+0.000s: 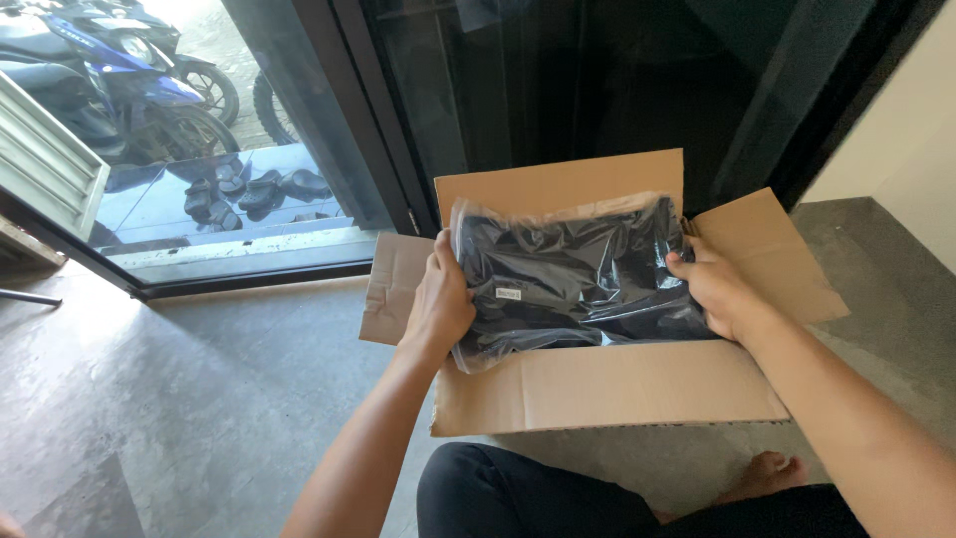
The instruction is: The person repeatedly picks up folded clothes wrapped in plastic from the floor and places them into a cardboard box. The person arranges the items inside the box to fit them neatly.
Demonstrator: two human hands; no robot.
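Note:
A flat clear plastic bag with black folded cloth inside (pixel 573 274) is held over an open brown cardboard box (pixel 607 389) on the floor. My left hand (pixel 440 299) grips the bag's left edge and my right hand (pixel 715 287) grips its right edge. A small white label sits on the bag's front. The bag's lower part dips into the box opening. All of the box's flaps are folded outward.
The box stands on a grey concrete floor (pixel 199 389) before a dark glass door (pixel 558 90). My knee in dark trousers (pixel 518 493) and a bare foot (pixel 767 470) lie near the box. Motorbikes (pixel 110 80) and shoes (pixel 249 189) are outside at the left.

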